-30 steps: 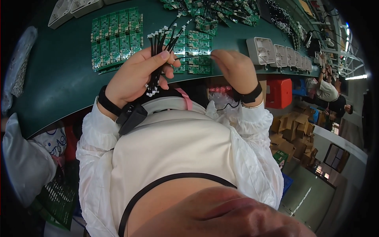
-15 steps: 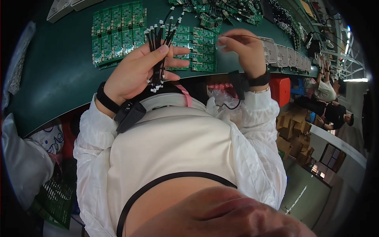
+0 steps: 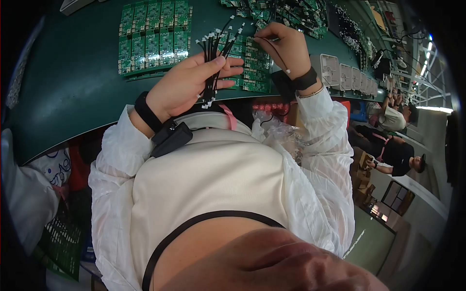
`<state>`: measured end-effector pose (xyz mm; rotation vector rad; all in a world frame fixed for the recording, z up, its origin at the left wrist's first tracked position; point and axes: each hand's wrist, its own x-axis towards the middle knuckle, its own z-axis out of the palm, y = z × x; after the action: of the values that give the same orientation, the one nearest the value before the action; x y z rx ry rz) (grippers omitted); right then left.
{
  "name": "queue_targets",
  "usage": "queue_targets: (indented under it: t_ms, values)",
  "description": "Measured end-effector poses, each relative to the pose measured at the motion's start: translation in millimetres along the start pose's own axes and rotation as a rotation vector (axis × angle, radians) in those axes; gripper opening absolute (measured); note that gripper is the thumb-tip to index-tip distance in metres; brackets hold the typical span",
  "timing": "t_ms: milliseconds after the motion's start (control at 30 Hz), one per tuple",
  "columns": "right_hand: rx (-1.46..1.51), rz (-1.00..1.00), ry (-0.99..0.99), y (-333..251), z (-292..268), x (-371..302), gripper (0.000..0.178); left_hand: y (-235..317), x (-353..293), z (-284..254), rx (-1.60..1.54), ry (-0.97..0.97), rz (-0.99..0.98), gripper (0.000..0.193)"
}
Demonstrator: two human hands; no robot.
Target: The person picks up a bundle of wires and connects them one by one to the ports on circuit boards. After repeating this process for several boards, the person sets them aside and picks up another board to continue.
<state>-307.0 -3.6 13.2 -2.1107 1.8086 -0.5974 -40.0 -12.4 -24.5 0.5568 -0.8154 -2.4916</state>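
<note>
A bunch of black cables (image 3: 209, 72) with white connectors at both ends lies across my left hand (image 3: 187, 85). The thumb clamps the bunch while the other fingers stretch out to the right. My right hand (image 3: 287, 47) is held higher over the table, pinching one thin dark cable (image 3: 275, 50) between thumb and forefinger; its white plug hangs by the wrist. Right below that pinch lies a panel of green circuit boards (image 3: 257, 65), partly hidden behind the cable bunch. Another panel of green circuit boards (image 3: 153, 39) lies left of my left hand.
Loose circuit boards with wires (image 3: 301, 17) are heaped at the table's far side. A row of pale plastic housings (image 3: 330, 70) stands along the right edge. Farther right another person (image 3: 391, 150) is in view, and cardboard boxes (image 3: 363, 182) are stacked nearby.
My right hand has moved left and toward the far side, and the cable's free end now hangs down by the wrist. My left hand has shifted slightly right with the bunch.
</note>
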Motion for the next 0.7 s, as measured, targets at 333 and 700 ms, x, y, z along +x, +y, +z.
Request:
queue_targets:
  t_ms: [333, 700]
  values:
    - [0.007, -0.091, 0.037, 6.0, 5.2, -1.6, 0.01, -0.5, 2.0, -2.0, -0.015, 0.0, -0.02, 0.033]
    - [-0.109, -0.192, 0.019, 0.3, 4.8, 2.7, 0.012, -0.7, 2.0, -3.0, -0.017, -0.009, -0.026, 0.027]
